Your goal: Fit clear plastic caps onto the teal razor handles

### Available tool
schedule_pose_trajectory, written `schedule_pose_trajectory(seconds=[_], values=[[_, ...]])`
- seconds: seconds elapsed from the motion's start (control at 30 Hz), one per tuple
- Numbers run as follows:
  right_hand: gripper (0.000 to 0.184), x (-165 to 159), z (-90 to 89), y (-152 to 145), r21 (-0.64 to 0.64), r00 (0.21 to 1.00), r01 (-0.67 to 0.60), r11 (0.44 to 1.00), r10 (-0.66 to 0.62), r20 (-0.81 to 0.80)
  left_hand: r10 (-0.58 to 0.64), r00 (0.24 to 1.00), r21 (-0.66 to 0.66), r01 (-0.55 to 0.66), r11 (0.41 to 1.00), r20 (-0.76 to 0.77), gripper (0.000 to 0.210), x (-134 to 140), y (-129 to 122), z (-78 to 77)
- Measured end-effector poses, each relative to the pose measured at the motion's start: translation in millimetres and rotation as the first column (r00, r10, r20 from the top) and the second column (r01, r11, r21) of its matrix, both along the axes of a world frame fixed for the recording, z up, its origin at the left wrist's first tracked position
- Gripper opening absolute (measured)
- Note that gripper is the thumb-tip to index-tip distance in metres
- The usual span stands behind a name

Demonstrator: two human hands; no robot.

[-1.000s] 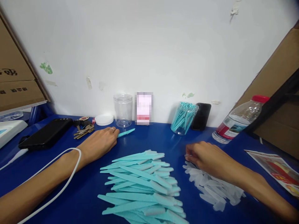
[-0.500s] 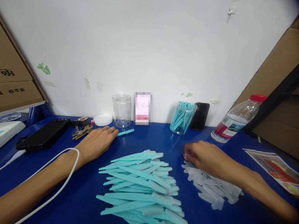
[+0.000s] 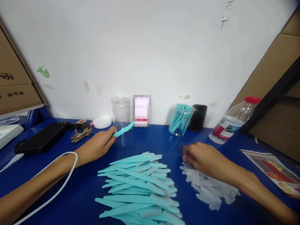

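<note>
My left hand (image 3: 100, 144) is closed on a few slim turquoise eyebrow razors (image 3: 124, 129), whose tapered ends point up and right, in front of the clear lidless jar (image 3: 120, 111). At the right, my right hand (image 3: 199, 154) has its fingers curled together at the far edge of a heap of translucent plastic caps (image 3: 208, 189); its fingertips are partly hidden, and what they grip I cannot make out. Between my hands lies a large pile of turquoise razors (image 3: 138, 181), with pale translucent covers on their right ends.
Against the wall stand a jar full of turquoise sticks (image 3: 180, 120), a black phone (image 3: 198, 117) and a pixelated upright panel (image 3: 142, 109). A water bottle (image 3: 232, 122) leans at right beside a printed leaflet (image 3: 272, 168). Keys (image 3: 82, 134), a white lid (image 3: 102, 122) and a power bank (image 3: 43, 137) lie left.
My left hand has closed on the turquoise razors and lifted them off the table, tips tilted up. My right hand stays at the caps, almost unmoved.
</note>
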State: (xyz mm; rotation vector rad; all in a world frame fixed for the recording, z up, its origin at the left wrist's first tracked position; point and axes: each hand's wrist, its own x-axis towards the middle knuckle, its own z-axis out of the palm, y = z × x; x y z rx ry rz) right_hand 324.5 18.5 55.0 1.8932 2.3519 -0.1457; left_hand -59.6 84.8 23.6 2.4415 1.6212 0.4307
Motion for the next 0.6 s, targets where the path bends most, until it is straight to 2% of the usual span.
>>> schedule_pose_trajectory(seconds=[0.2, 0.4, 0.6], values=[[0.017, 3, -0.1, -1, 0.004, 0.999, -0.009, 1.0, 0.009, -0.053, -0.105, 0.936, -0.057, 0.132, 0.99, 0.336, 0.033, 25, -23, 9.5], [0.018, 3, -0.8, 0, -0.009, 0.994, -0.009, 1.0, 0.008, -0.109, -0.099, 0.862, -0.129, 0.187, 0.974, 0.498, 0.033, 48, -51, 19.5], [0.02, 2, -5.4, 4, -0.009, 0.99, -0.001, 1.0, 0.0, -0.143, -0.036, 0.777, -0.199, 0.206, 0.958, 0.629, 0.033, 57, -66, 26.3]])
